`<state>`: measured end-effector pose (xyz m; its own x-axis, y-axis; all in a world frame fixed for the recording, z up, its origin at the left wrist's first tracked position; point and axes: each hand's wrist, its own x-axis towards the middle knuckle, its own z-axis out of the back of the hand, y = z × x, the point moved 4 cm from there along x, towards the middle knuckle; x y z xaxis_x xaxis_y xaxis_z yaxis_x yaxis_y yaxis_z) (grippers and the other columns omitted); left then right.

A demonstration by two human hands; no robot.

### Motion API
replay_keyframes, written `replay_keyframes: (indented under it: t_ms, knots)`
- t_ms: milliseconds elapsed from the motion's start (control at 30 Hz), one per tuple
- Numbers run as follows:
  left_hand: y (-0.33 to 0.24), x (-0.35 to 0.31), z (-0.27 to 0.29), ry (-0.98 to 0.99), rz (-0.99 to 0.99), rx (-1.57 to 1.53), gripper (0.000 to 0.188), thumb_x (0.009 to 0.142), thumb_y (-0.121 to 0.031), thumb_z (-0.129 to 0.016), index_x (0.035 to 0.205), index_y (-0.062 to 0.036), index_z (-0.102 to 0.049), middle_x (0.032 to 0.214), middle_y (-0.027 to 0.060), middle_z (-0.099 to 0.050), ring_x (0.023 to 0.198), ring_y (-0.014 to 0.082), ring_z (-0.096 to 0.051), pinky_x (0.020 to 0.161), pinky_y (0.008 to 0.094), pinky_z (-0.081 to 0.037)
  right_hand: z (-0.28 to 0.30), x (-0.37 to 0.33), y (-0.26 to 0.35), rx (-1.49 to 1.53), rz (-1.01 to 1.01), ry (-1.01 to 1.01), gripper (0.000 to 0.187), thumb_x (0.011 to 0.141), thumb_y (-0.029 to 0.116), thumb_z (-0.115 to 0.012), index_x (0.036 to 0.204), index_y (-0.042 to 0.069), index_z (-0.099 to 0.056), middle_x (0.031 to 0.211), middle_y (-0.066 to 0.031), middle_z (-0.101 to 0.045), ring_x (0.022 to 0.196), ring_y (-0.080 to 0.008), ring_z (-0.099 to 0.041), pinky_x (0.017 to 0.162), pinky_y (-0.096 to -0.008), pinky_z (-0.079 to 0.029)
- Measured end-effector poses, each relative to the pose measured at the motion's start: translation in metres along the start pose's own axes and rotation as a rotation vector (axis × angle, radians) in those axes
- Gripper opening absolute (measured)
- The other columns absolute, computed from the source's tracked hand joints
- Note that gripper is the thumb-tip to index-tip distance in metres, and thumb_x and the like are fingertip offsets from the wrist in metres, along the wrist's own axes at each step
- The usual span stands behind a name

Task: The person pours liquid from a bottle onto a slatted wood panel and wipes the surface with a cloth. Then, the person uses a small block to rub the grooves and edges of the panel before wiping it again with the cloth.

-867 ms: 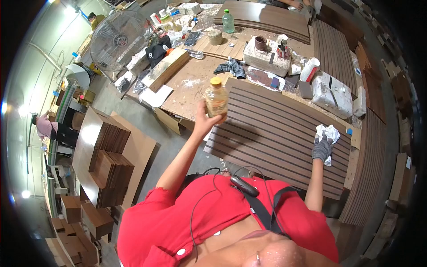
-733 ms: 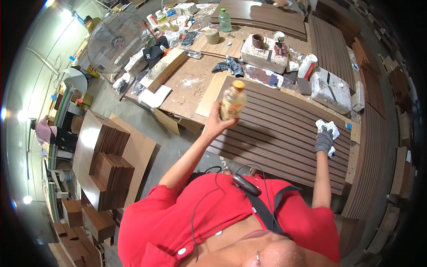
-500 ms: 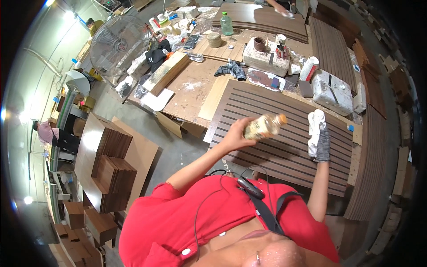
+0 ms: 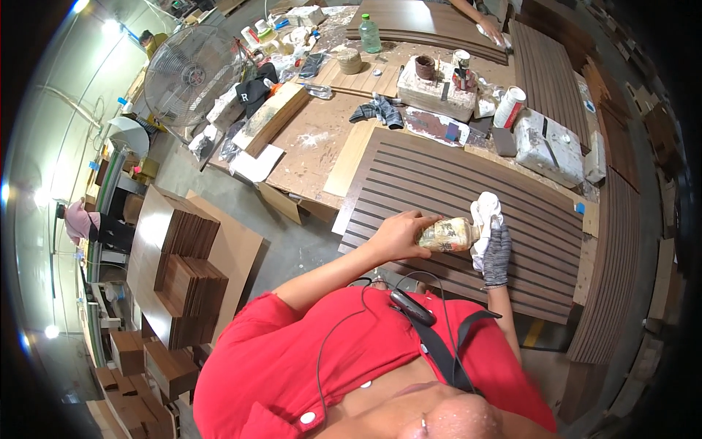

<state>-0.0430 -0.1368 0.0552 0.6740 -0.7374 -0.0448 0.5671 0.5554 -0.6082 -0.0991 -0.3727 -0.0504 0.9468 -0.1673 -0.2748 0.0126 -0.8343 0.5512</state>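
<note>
My bare left hand [image 4: 406, 235] is wrapped round a small plastic bottle [image 4: 444, 235] with a stained, worn label. The bottle lies nearly level, its mouth end against a white cloth [image 4: 485, 223]. That cloth is bunched in my right hand [image 4: 497, 252], which wears a grey knit glove. The bottle's cap is hidden behind the cloth. Both hands are above a brown slatted wood panel [image 4: 409, 179] with dark grooves, lying on the worktable.
Beyond the panel are a grey glove [image 4: 379, 111], a paint-spattered white block [image 4: 437, 96] bearing cans, and a green bottle [image 4: 370, 35]. A co-worker's hand [image 4: 493, 33] holds a cloth at the far panel. A fan [image 4: 191, 73] and stacked boards [image 4: 172, 263] stand left.
My hands have come together: the right moved left with the cloth, and the left brought the bottle right and down to it. The co-worker's hand moved right.
</note>
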Motion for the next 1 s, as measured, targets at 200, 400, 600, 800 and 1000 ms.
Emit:
replay_keyframes:
  t_ms: [200,400,600,800,1000]
  knots:
    - [-0.035,0.013,0.032,0.144,0.051,0.313,0.075,0.060,-0.037,-0.081,0.128,-0.0129,-0.061,0.085,0.0162,-0.067,0.081,0.0319,-0.067,0.071,0.0395,-0.054,0.036,0.010,-0.046,-0.047,-0.043,-0.055,0.042,0.104,0.026,-0.037,0.137,0.001,-0.047,0.131,-0.0110,-0.057,0.116,-0.0216,-0.057,0.099,-0.0322,-0.046]
    - [-0.047,0.030,0.042,0.309,0.142,0.501,0.073,0.058,-0.040,-0.083,0.124,-0.0143,-0.064,0.083,0.0139,-0.068,0.079,0.0284,-0.068,0.069,0.0380,-0.054,0.016,0.003,-0.065,-0.189,-0.015,-0.143,0.041,0.105,0.022,-0.032,0.139,0.002,-0.042,0.132,-0.0111,-0.055,0.118,-0.0211,-0.056,0.101,-0.0336,-0.045]
    - [-0.012,0.026,0.033,-0.041,-0.039,0.244,0.076,0.063,-0.029,-0.081,0.134,-0.0240,-0.057,0.098,0.0132,-0.061,0.099,0.0296,-0.061,0.084,0.0399,-0.049,0.032,0.013,-0.012,-0.717,0.459,-0.254,0.035,0.100,0.025,-0.050,0.125,0.001,-0.058,0.116,-0.0088,-0.064,0.103,-0.0157,-0.059,0.093,-0.0310,-0.046]
    - [0.020,0.025,-0.001,-0.161,-0.074,-0.282,0.084,0.062,-0.009,-0.077,0.140,-0.0110,-0.047,0.113,0.0165,-0.058,0.108,0.0360,-0.056,0.095,0.0404,-0.045,-0.107,-0.017,0.032,-1.188,0.839,-0.137,0.034,0.095,0.017,-0.056,0.124,0.000,-0.057,0.126,-0.0165,-0.053,0.112,-0.0274,-0.055,0.099,-0.0378,-0.042]
    - [0.045,0.014,-0.008,-0.178,-0.057,-0.355,0.078,0.062,-0.007,-0.077,0.134,-0.0029,-0.048,0.122,0.0177,-0.058,0.117,0.0354,-0.054,0.101,0.0402,-0.043,-0.081,-0.002,0.005,-1.204,0.612,-0.063,0.039,0.097,0.021,-0.054,0.129,-0.001,-0.052,0.122,-0.0150,-0.056,0.111,-0.0271,-0.056,0.097,-0.0368,-0.044]
